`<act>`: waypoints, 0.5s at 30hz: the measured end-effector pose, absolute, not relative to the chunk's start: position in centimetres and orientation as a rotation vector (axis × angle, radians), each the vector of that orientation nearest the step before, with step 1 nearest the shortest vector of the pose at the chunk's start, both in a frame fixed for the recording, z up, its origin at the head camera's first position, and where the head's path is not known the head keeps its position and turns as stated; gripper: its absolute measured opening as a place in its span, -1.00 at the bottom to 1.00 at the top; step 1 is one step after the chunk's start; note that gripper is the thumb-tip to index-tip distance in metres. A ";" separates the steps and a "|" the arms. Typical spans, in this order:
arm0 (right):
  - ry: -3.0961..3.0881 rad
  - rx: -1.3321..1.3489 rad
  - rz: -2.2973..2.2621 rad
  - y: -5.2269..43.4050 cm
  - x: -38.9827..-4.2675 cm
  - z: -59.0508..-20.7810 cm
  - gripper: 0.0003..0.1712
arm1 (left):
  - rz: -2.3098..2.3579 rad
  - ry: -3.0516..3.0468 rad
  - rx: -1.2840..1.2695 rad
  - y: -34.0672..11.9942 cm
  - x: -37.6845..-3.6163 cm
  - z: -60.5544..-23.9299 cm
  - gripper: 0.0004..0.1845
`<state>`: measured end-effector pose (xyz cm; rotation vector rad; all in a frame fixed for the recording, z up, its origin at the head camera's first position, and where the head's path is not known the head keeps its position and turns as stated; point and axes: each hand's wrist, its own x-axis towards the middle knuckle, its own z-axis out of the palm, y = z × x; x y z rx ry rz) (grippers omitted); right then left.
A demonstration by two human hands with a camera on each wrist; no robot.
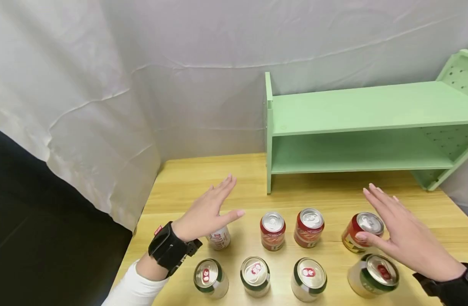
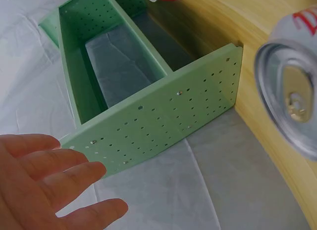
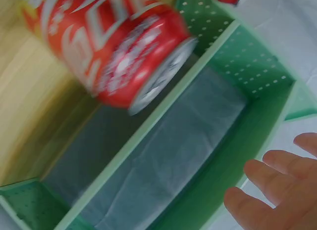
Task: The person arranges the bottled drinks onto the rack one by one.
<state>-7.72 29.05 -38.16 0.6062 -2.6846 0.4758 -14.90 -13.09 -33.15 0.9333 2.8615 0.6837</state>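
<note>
I see both hands spread flat and holding nothing: the left hand (image 1: 205, 211) over the white can (image 1: 220, 238), the right hand (image 1: 404, 236) beside the red can (image 1: 362, 231). The cans stand in two tidy rows, easy to reach.

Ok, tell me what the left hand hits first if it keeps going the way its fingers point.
Probably the green shelf. The left hand is open above the table, fingers aimed forward and right toward the shelf's left end; no can stands between. Depth is unclear, so it might pass just left.

left hand (image 1: 205, 212) flat, right hand (image 1: 404, 236) flat, fingers straight
</note>
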 end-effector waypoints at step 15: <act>-2.652 0.347 0.613 34.2 -9.8 -38.5 -0.03 | 0.898 2.885 0.815 -10.9 -17.5 -32.7 -0.19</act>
